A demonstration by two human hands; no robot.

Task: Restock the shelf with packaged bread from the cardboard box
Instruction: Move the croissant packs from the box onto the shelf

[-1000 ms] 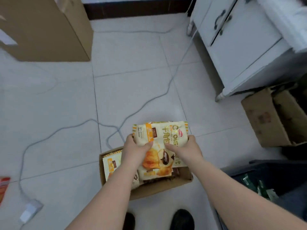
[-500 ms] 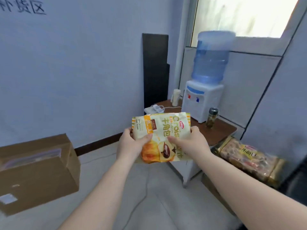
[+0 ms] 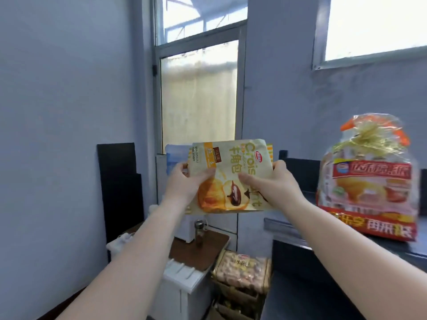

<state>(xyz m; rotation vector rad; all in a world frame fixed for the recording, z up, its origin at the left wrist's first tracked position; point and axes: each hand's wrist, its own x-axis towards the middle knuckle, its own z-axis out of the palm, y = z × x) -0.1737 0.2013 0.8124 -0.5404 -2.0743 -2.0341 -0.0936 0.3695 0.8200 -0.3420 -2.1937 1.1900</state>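
A cream and yellow croissant packet (image 3: 228, 174) is held up at chest height in the middle of the view. My left hand (image 3: 184, 183) grips its left edge and my right hand (image 3: 268, 183) grips its right edge, thumbs on the front. To the right, a dark shelf (image 3: 323, 243) carries a large red and orange bag of packaged bread (image 3: 367, 192), standing upright. The cardboard box is out of view.
A white cabinet with a brown top (image 3: 196, 250) stands below my hands, with a small jar (image 3: 199, 229) and a water dispenser behind the packet. A wrapped pack of small breads (image 3: 242, 269) lies low beside the shelf. A black board (image 3: 120, 192) leans on the left wall.
I have lifted the croissant packet out of the box on the floor and raised my view to the shelf. Both hands keep their grip on the packet.
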